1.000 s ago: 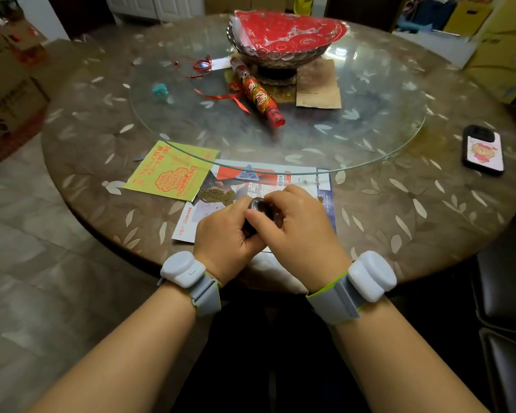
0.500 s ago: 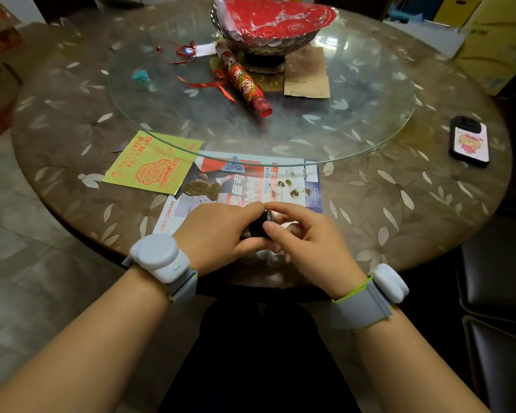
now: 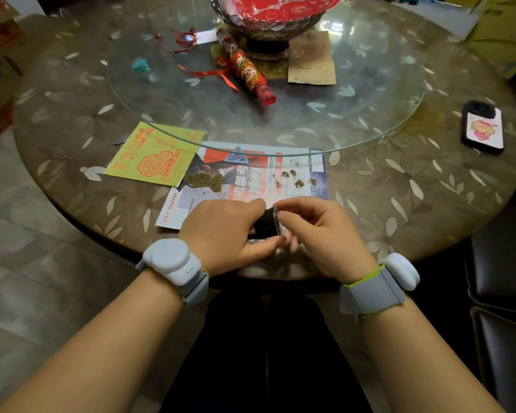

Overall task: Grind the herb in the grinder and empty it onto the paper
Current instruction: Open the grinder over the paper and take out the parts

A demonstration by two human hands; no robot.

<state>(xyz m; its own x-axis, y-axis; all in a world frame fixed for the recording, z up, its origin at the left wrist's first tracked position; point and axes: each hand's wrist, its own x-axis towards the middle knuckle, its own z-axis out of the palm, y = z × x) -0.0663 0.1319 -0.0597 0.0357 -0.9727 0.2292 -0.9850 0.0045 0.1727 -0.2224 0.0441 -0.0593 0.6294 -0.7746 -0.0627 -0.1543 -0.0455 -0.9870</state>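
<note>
1. The round worktop (image 3: 429, 210) is curving away close beneath both wrists; bare patterned surface is lying to the right of the paper (image 3: 251, 186), with a phone (image 3: 483, 129) well apart near the right rim, and a glass turntable (image 3: 355, 114) is overhanging the paper's far edge
2. The left hand (image 3: 224, 231) is covering most of the grinder (image 3: 267, 223); whether its parts are joined is hard to tell
3. The grinder is showing as a small dark cylinder with a clear rim, held on its side over the paper's near edge. The left grip is wrapping its body; the right hand (image 3: 319, 234) is pinching the rim end
4. Herb (image 3: 204, 181) is lying piled on the paper's left, with small clumps (image 3: 298, 183) scattered right
</note>
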